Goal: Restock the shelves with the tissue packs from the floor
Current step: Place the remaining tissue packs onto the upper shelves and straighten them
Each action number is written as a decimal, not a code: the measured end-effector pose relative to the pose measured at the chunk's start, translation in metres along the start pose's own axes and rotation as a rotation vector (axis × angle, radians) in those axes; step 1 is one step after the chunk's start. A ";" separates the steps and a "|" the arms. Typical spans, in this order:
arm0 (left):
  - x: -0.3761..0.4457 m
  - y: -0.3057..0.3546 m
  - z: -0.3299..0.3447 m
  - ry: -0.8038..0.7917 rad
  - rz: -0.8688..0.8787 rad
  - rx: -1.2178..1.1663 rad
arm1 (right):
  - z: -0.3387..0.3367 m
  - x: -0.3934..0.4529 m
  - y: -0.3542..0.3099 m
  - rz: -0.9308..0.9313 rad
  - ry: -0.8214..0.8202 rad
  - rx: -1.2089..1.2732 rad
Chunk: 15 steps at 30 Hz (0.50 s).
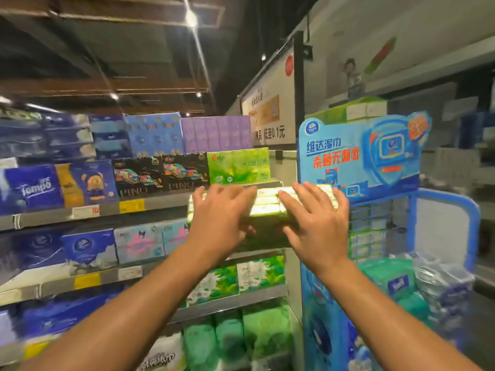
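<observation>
A pale green tissue pack (267,203) is held up in front of the shelf unit, level with the upper shelf edge (107,210). My left hand (219,218) lies on its left part with fingers spread over the top and thumb underneath. My right hand (316,212) covers its right part the same way, fingers straight across the top. Just behind the pack a green tissue box (238,166) stands on that shelf. The pack's underside is hidden by my hands.
Shelves at left hold blue, black and purple tissue packs, with green packs (257,274) on the lower shelves. A blue wet-wipe display stand (359,156) with a wire basket (375,231) stands close on the right.
</observation>
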<state>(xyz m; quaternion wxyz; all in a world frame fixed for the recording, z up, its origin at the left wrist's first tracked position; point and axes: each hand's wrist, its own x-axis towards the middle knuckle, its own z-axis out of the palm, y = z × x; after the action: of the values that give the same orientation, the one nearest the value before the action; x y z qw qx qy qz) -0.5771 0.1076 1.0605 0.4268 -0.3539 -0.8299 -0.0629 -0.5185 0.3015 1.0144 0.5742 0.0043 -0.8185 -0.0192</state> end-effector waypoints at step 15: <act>0.225 -0.120 0.153 0.070 -0.072 0.079 | 0.239 0.187 0.080 0.012 0.055 -0.005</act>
<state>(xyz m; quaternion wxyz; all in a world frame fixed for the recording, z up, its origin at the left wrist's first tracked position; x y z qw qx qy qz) -0.8425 0.2006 1.1573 0.4666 -0.3044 -0.8284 -0.0578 -0.8054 0.3819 1.1119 0.5965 -0.0017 -0.8024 -0.0177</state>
